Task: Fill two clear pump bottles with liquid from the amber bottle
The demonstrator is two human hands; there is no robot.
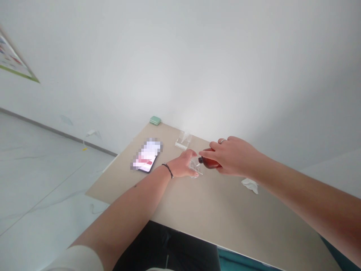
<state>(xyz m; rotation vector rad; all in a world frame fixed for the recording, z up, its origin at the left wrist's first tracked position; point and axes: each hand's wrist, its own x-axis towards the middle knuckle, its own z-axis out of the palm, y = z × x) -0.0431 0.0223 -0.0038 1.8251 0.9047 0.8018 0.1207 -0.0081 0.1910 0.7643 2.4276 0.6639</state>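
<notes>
My right hand [232,154] is wrapped around a reddish-brown bottle [211,163]. The bottle is tipped on its side, its dark neck pointing left. Just left of that neck, my left hand [184,165] curls its thumb and fingers around a small clear plastic item [195,165], perhaps a cup or a wrapper; its exact shape is hard to make out. A thin whitish edge or stick shows at its lower right. The bottle's neck is close to the clear item, and whether they touch cannot be seen.
On the beige table [191,210] a lit phone [146,156] lies left of my hands. A clear plastic bag [183,140] rests behind them, and a mint-green case [155,120] sits at the far corner. Crumpled white tissue [250,185] lies under my right forearm. A wall borders the back.
</notes>
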